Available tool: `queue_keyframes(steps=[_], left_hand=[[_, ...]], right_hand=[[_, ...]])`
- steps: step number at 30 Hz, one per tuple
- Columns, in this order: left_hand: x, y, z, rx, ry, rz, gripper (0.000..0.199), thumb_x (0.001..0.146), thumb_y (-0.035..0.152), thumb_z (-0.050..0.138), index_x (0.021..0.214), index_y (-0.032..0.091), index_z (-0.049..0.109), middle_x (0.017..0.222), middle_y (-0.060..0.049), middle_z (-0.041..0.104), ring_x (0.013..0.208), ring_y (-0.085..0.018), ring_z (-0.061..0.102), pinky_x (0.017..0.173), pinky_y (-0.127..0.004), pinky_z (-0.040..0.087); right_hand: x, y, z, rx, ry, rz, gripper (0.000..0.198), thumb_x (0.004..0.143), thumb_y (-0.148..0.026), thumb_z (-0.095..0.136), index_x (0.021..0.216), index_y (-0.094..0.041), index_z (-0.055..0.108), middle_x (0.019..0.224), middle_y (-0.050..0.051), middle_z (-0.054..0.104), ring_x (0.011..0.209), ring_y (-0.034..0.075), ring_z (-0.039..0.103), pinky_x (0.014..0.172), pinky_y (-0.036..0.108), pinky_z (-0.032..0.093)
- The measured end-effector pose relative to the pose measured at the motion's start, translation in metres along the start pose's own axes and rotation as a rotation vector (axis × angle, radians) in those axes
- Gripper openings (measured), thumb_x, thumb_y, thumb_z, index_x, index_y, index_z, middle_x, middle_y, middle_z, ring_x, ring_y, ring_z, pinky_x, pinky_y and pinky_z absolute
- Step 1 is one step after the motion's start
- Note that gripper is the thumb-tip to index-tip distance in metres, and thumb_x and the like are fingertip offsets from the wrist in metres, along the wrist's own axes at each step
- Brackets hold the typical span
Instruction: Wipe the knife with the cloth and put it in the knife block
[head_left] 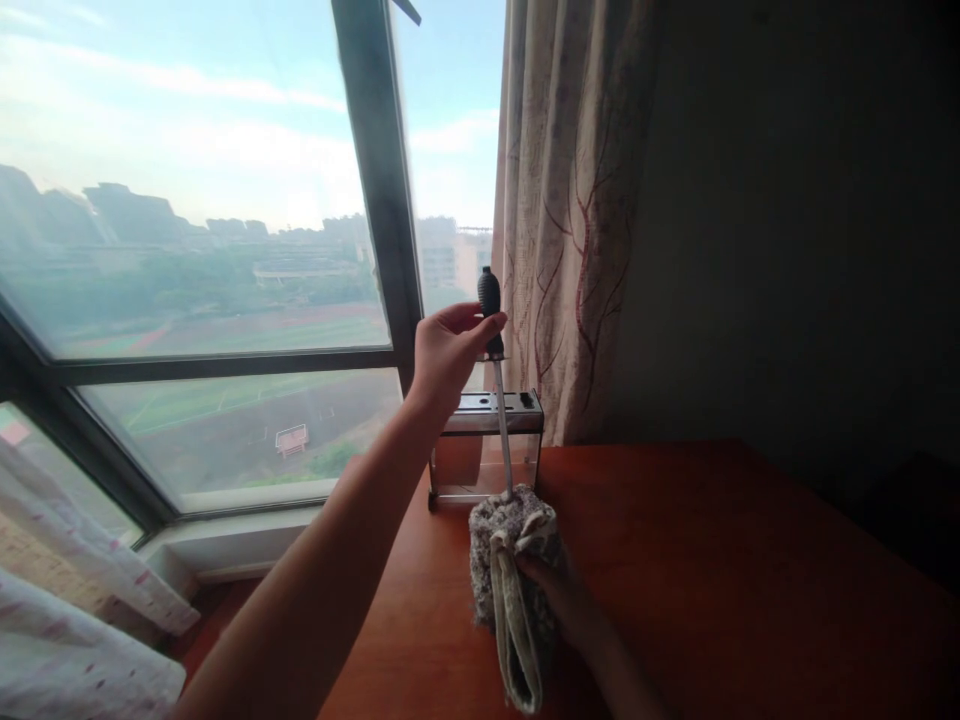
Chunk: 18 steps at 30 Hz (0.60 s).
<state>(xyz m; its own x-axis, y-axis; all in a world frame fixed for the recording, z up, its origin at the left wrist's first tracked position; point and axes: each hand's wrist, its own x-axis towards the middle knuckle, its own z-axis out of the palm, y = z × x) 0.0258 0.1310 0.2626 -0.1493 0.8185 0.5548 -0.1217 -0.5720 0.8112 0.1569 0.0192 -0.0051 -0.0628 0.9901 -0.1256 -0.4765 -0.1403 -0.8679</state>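
My left hand (444, 352) pinches the black ribbed handle of a sharpening steel (502, 415) between thumb and fingers. The steel stands almost upright, handle on top, its grey metal rod pointing down. A fluffy grey-and-white rag (487, 560) is bunched around the rod's lower end, hiding the tip. From the right, my right hand (553, 585) grips the rag; its fingers are partly covered by the cloth and in shadow. Just behind the rod, a clear-sided knife block (465, 415) with a slotted metal top stands on the table.
The reddish-brown wooden table (675, 560) reaches to the right. A large window (225, 360) fills the left side, above a white sill (232, 540). A patterned curtain (577, 220) hangs behind the table, and a white curtain (82, 650) is at lower left.
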Motion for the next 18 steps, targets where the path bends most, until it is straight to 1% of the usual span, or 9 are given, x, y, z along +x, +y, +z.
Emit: queue_keyframes(steps=[4,7,9,12,15,18], left_hand=[[0.018,0.014,-0.003,0.057,-0.01,0.116,0.033,0.058,0.026,0.081,0.088,0.015,0.071,0.071,0.0,0.071,0.063,-0.013,0.066,0.052,-0.021,0.05],[0.031,0.02,-0.005,0.091,0.005,0.173,0.029,0.059,0.025,0.079,0.086,0.018,0.07,0.07,0.001,0.071,0.064,-0.014,0.067,0.051,-0.021,0.052],[0.04,0.024,-0.006,0.122,0.04,0.201,0.025,0.062,0.024,0.077,0.085,0.018,0.069,0.07,0.001,0.07,0.064,-0.014,0.067,0.052,-0.022,0.053],[0.052,0.031,-0.008,0.145,0.073,0.236,0.021,0.065,0.022,0.075,0.084,0.019,0.068,0.069,0.001,0.07,0.064,-0.014,0.067,0.053,-0.023,0.054],[0.061,0.038,-0.009,0.155,0.097,0.293,0.022,0.067,0.021,0.073,0.087,0.02,0.066,0.071,0.001,0.07,0.063,-0.013,0.066,0.055,-0.024,0.054],[0.066,0.037,-0.01,0.199,0.105,0.339,0.023,0.068,0.021,0.073,0.09,0.021,0.066,0.071,0.001,0.07,0.063,-0.013,0.066,0.054,-0.023,0.053]], right_hand=[[0.0,-0.01,0.009,0.006,-0.092,0.139,0.047,0.062,-0.032,0.079,0.104,-0.018,0.063,0.091,0.005,0.073,0.086,0.027,0.067,0.08,0.039,0.049],[0.002,-0.012,0.013,0.059,-0.152,0.21,0.04,0.066,-0.034,0.074,0.101,-0.016,0.064,0.082,0.005,0.073,0.075,0.025,0.068,0.072,0.036,0.05],[0.006,-0.01,0.013,0.081,-0.131,0.244,0.036,0.069,-0.036,0.071,0.097,-0.014,0.065,0.076,0.006,0.073,0.069,0.024,0.068,0.068,0.034,0.05],[0.01,-0.004,0.011,0.108,-0.071,0.288,0.036,0.071,-0.037,0.069,0.096,-0.012,0.065,0.071,0.007,0.072,0.065,0.023,0.068,0.067,0.033,0.051],[0.013,0.0,0.008,0.134,-0.064,0.288,0.038,0.072,-0.036,0.069,0.1,-0.011,0.064,0.071,0.008,0.073,0.066,0.023,0.068,0.065,0.032,0.052],[0.014,0.003,0.006,0.139,-0.078,0.278,0.039,0.073,-0.036,0.068,0.102,-0.01,0.064,0.074,0.009,0.073,0.068,0.023,0.068,0.065,0.032,0.052]])
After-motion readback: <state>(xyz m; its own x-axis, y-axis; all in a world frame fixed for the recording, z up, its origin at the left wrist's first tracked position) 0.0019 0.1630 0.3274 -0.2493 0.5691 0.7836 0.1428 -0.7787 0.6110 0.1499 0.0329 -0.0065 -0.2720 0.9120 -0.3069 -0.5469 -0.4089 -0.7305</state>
